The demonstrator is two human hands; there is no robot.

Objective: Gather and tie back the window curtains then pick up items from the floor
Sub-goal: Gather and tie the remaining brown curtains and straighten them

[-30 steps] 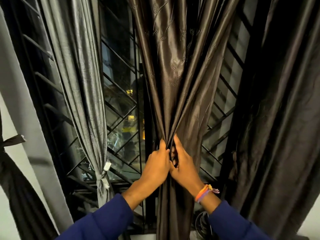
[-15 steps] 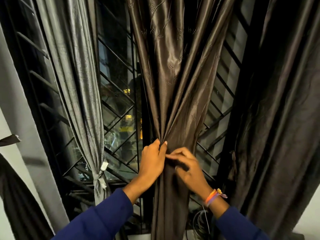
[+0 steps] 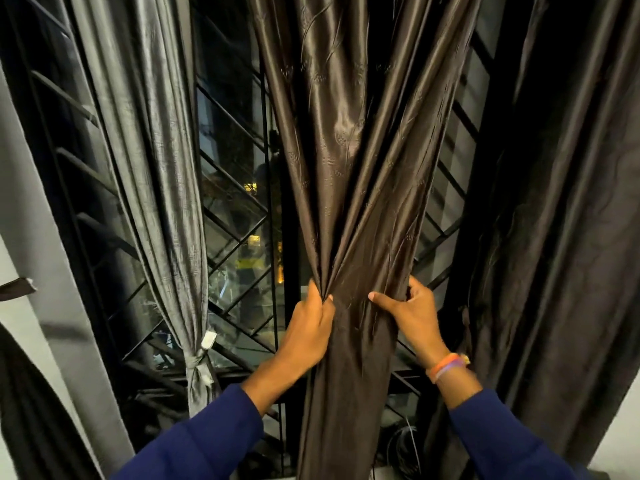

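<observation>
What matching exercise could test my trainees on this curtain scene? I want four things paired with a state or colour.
Things:
1. grey curtain
2. brown curtain
3. left hand
4. wristband

States:
A. orange and lilac
B. gathered in two hands, not tied
C. knotted low down
D. grips the bunched folds' left edge

Pairs: 1-C, 2-B, 3-D, 4-A

No readable text, label, brand or number shows on the curtains (image 3: 349,168) or the window (image 3: 235,216).
</observation>
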